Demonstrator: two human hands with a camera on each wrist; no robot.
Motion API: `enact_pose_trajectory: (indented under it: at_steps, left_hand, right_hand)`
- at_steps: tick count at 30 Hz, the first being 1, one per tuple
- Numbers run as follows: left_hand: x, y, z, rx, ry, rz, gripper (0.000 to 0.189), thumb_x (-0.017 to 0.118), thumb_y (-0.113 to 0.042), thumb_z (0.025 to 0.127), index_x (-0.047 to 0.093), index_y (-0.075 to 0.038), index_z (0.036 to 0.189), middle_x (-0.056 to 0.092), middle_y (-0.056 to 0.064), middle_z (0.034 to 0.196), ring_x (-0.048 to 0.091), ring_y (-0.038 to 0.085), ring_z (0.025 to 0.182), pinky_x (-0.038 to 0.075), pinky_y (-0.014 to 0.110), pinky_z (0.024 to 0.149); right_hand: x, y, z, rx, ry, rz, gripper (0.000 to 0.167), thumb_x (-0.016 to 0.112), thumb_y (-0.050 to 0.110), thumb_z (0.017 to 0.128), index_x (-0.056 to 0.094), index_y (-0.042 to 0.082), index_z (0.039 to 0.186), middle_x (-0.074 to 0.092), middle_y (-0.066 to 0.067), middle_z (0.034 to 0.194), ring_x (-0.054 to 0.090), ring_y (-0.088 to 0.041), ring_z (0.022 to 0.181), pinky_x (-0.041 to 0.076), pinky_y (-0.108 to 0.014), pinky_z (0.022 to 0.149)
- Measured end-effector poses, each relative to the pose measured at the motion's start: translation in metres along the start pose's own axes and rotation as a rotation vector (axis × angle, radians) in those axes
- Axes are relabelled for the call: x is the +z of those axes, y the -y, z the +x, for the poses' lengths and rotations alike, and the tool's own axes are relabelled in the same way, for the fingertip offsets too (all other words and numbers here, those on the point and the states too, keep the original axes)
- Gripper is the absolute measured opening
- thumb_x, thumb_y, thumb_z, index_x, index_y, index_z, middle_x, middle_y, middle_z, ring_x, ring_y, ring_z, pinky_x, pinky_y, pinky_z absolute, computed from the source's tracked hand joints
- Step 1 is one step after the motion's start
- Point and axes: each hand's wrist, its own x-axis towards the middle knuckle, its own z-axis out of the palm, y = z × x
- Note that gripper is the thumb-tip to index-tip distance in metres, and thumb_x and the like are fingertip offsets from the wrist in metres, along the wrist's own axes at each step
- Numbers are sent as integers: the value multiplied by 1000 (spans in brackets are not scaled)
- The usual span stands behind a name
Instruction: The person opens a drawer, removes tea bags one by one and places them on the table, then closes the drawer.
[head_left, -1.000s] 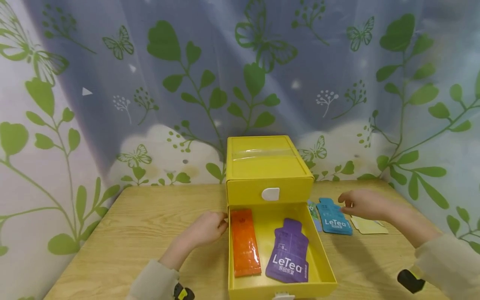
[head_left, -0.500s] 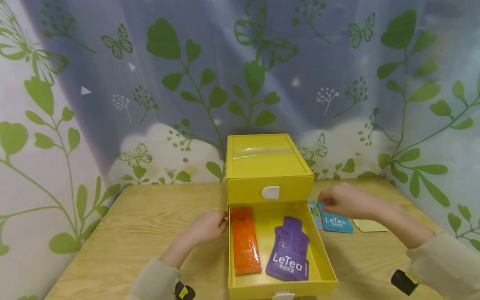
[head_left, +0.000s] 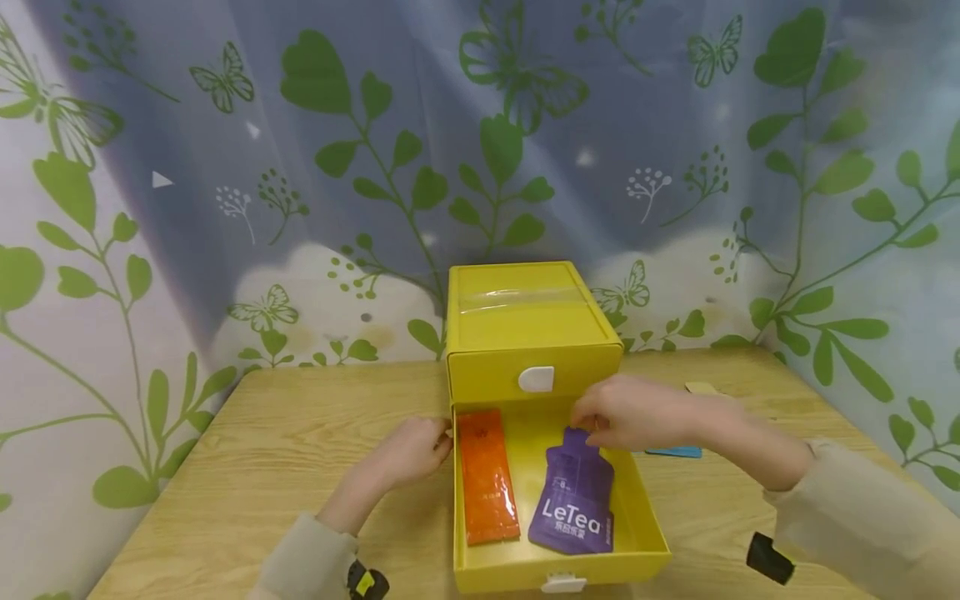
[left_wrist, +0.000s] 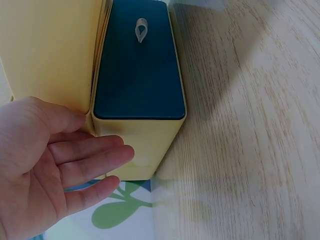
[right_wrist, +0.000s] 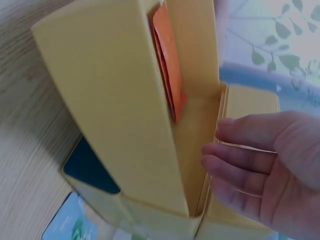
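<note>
A yellow drawer (head_left: pixel 525 575) sticks out of the lower part of a yellow box (head_left: pixel 525 317). Inside it lie an orange sachet (head_left: pixel 487 483) on the left and a purple LeTea pouch (head_left: pixel 573 500) on the right. My right hand (head_left: pixel 630 412) is over the drawer, its fingertips by the pouch's neck. In the right wrist view that hand (right_wrist: pixel 260 165) has loosely bent fingers, thumb apart, and nothing shows between them. My left hand (head_left: pixel 412 454) is at the drawer's left wall near the box front. Its thumb touches the yellow edge in the left wrist view, other fingers (left_wrist: pixel 95 167) relaxed.
Right of the box, a blue pouch (head_left: pixel 678 452) and a pale yellow one (head_left: pixel 705 388) lie on the wooden table (head_left: pixel 322 408), mostly hidden by my right arm. The upper drawer, with its white tab (head_left: pixel 536 379), is closed. A leaf-patterned curtain (head_left: pixel 360 208) hangs behind.
My right hand has moved left, from above the blue pouch to over the drawer beside the purple pouch's neck. My left hand has stayed at the drawer's side.
</note>
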Motion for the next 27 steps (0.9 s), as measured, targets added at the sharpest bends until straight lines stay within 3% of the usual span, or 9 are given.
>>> enact_pose_trajectory:
  at_steps: [6,10,17,22,27]
  left_hand:
    - [-1,-1,0,-3,4,3,16,51,-1,88,50,-5,72,37,-2,56,38,14,52,36,30,51]
    - [-1,-1,0,-6,6,8,17,51,-1,88,49,-6,72,36,-2,56,37,13,52,35,30,50]
    - [-1,-1,0,-9,4,1,16,51,0,87,50,-5,72,37,-2,56,38,13,53,36,30,51]
    - [-1,-1,0,-12,2,2,16,51,0,87,52,-5,73,38,-2,56,39,13,53,37,30,51]
    - [0,0,0,-9,3,13,13,52,-1,88,54,-4,75,39,-2,56,39,13,52,37,30,51]
  right_hand:
    - [-1,14,16,-55,48,-43,11,68,10,82,65,13,92,58,8,80,49,-6,71,44,-24,64]
    - [3,16,25,-62,87,-24,17,67,8,82,67,9,99,64,3,90,56,-9,79,47,-26,71]
    - [15,17,37,3,198,-74,29,65,1,78,67,11,106,63,2,101,56,-13,92,47,-31,81]
    - [23,18,44,-19,261,-170,34,68,1,75,66,15,106,59,4,100,53,-10,88,47,-29,80]
    - [28,16,48,1,267,-246,34,73,8,72,66,17,104,56,5,94,51,-9,81,47,-26,74]
